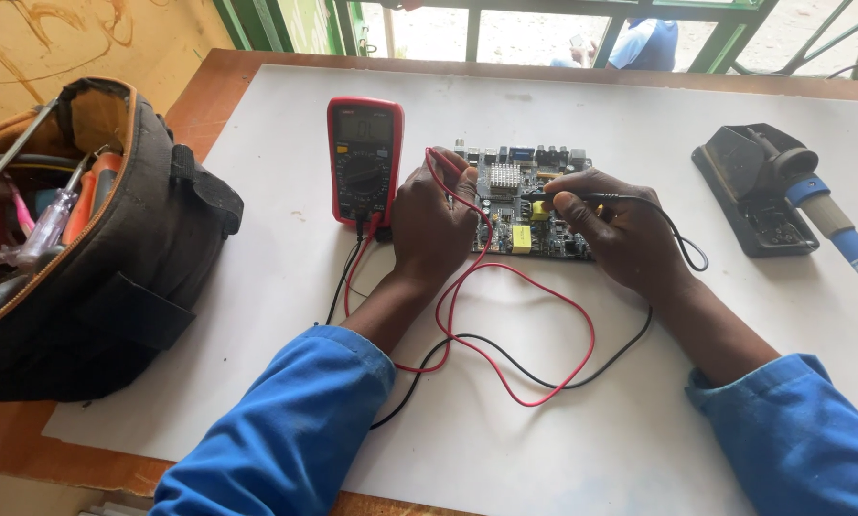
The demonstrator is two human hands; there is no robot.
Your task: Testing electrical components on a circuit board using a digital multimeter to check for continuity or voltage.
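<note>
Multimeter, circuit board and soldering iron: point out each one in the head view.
multimeter (364, 161), head view, on its dial face
circuit board (507, 182), head view, on its heat sink
soldering iron (835, 218), head view, on its handle

1 multimeter (364, 161), 1 circuit board (529, 205), 2 probe leads (505, 368) – red, black, 1 tool bag (95, 277)

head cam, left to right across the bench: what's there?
Tool bag → multimeter → left hand with the red probe → circuit board → right hand with the black probe → soldering iron stand → blue-handled soldering iron.
</note>
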